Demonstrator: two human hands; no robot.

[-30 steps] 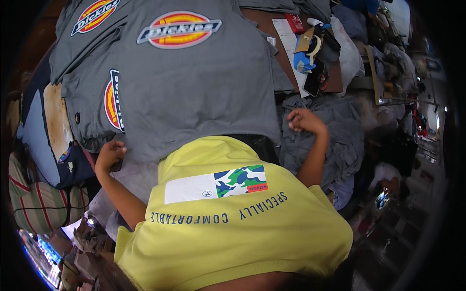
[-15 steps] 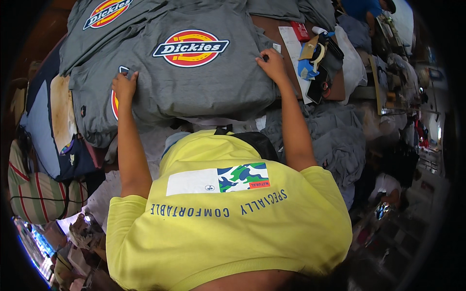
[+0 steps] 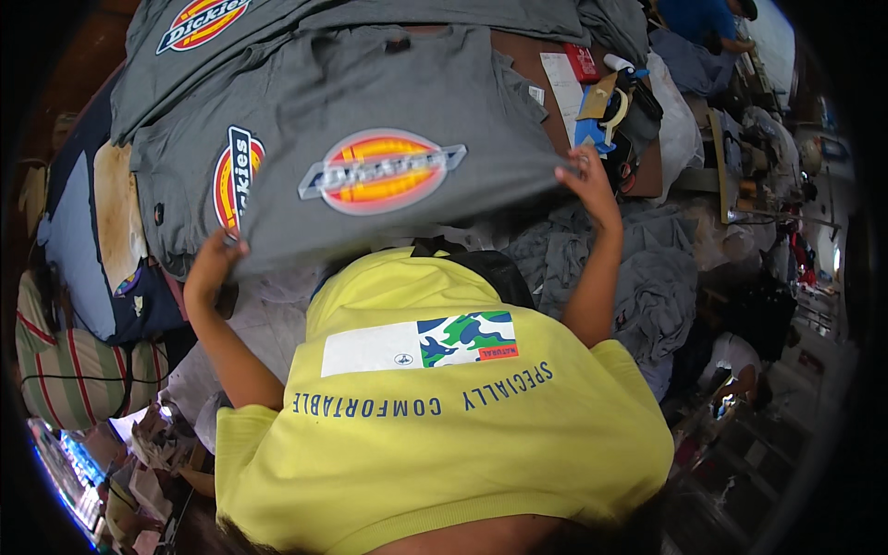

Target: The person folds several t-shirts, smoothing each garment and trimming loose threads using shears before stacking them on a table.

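A grey T-shirt [image 3: 481, 106] with a red, yellow and navy oval print is held by its near edge, which is lifted and blurred by motion. My left hand [image 3: 211, 264] pinches the near left corner. At the near right corner, my right hand [image 3: 594, 190] grips the cloth between thumb and fingers. The shirt's neckline points away from me and rests on the pile. Beneath it, on the left, another grey T-shirt [image 3: 180, 166] lies with its print turned sideways, partly covered. A further grey T-shirt [image 3: 305, 14] is spread behind.
Right of the shirts are a red box [image 3: 582, 63], a white paper sheet [image 3: 560, 83] and a tape roll [image 3: 618, 109]. Crumpled grey garments [image 3: 620, 264] heap at my right. A striped cushion [image 3: 83, 370] sits at left. A person in blue [image 3: 694, 18] works at the far right.
The top shirt has been pulled toward me, its near edge raised and its neckline now showing. Both hands have come nearer and spread apart, uncovering more of the sideways print.
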